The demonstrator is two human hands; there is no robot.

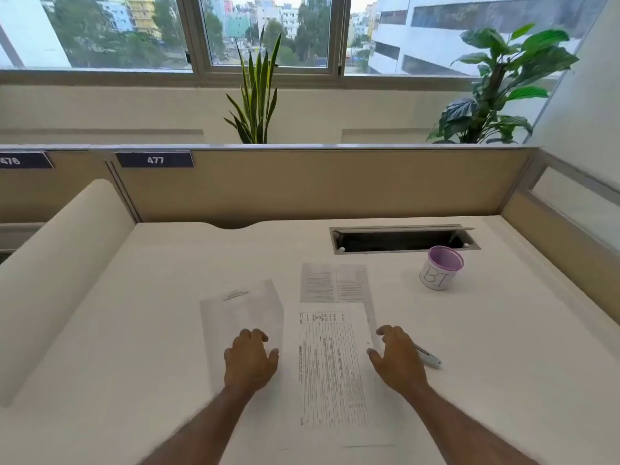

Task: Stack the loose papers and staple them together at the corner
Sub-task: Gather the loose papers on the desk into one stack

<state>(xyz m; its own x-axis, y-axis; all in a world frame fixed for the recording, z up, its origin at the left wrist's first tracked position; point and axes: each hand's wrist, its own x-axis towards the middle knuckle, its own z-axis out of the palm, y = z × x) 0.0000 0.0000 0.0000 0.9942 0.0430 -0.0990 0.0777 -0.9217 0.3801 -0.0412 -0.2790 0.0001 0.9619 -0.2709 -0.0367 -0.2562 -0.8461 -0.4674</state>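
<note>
My left hand (251,359) lay flat on the left sheet (242,317), my right hand (396,355) open beside the centre sheet (330,367); sliding them squarely together seemed wisest.

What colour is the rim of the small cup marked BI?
Purple, on the small white cup, seen in the head view.

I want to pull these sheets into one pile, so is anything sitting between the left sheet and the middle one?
Nothing visible does. The left sheet, under the left hand, and the middle sheet are parted only by a bare strip of desk. The cup stands far off to the right, and the white object lies beside the right hand.
</note>
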